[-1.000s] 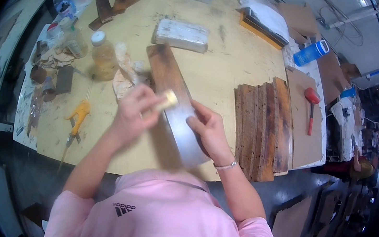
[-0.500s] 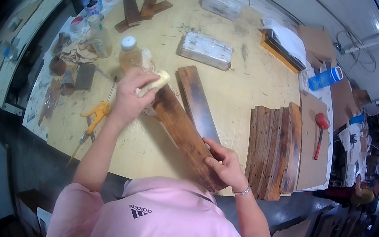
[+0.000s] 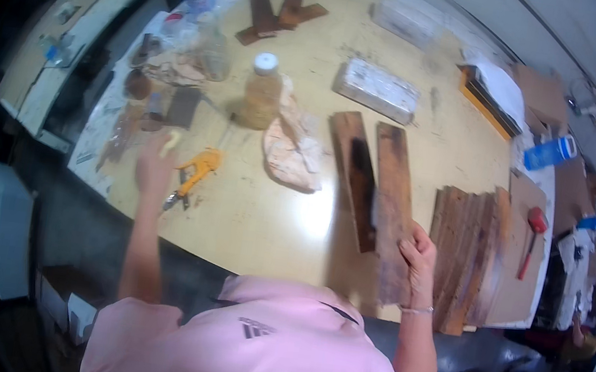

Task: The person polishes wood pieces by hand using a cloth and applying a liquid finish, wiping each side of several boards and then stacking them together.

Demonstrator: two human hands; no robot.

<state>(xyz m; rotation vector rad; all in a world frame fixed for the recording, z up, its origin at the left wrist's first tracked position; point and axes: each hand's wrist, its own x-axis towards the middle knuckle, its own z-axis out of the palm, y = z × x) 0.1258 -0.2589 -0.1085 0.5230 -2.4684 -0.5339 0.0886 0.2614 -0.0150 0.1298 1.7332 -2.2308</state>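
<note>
My right hand (image 3: pixel 419 255) is closed on the right edge of a brown wooden board (image 3: pixel 392 184), near its lower end. Just left of that board, a second plank with a dark patch (image 3: pixel 356 175) lies at a slant on the table. Over at the table's left side is my left hand (image 3: pixel 155 166), smeared by motion. A small pale yellow pad (image 3: pixel 172 141) shows at its fingertips. Close by on its right lies a yellow-handled tool, like a glue gun (image 3: pixel 202 166). A crumpled stained cloth (image 3: pixel 292 155) rests beside a white-capped bottle of amber liquid (image 3: pixel 262 93).
On the right stand several boards in a row (image 3: pixel 460 254), then a red-headed mallet (image 3: pixel 537 219) on cardboard. Farther back are a wrapped block (image 3: pixel 378 89), short dark wood pieces (image 3: pixel 290 6) and a blue bottle (image 3: pixel 548 153). Bottles and a dark block (image 3: pixel 184 107) crowd the left side.
My left hand has left the board and moved left with the pale pad. My right hand has swung the board more upright, to the right of the other plank. The cloth is now uncovered.
</note>
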